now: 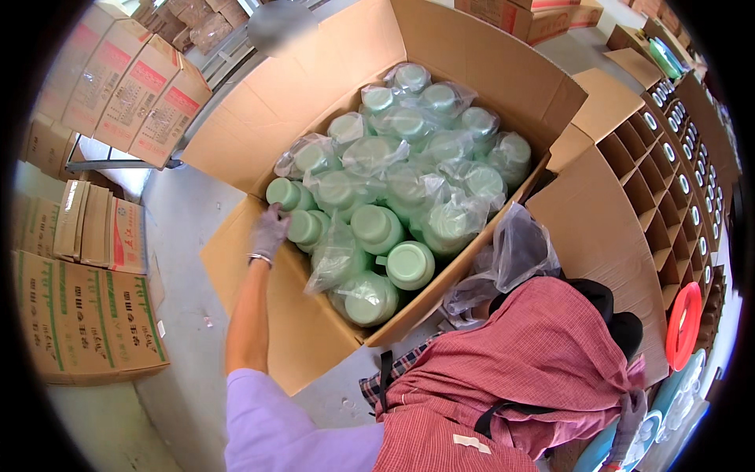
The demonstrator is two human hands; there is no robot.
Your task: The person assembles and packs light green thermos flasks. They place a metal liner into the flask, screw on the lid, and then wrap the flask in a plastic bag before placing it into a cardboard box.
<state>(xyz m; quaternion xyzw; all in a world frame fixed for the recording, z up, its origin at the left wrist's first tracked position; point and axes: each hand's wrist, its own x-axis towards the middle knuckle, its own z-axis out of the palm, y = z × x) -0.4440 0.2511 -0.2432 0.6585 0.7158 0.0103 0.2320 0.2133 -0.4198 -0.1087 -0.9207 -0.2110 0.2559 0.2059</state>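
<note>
Nearest is the person's red checked apron [511,377], with a lilac sleeve [275,425] on the left. The right hand [629,417], in a grey glove, hangs low at the right edge by the apron; I cannot tell if it is spread or curled. The left arm stretches far out, and the gloved left hand [269,232] curls its fingers over the near left rim of the big open cardboard box [314,338], touching a green jar [285,193] there. The box sits on the grey floor [181,236] and is full of green jars in clear plastic bags [377,153]. To the right stands a cardboard divider grid [653,181]. More closed cartons [82,322] sit on the left.
</note>
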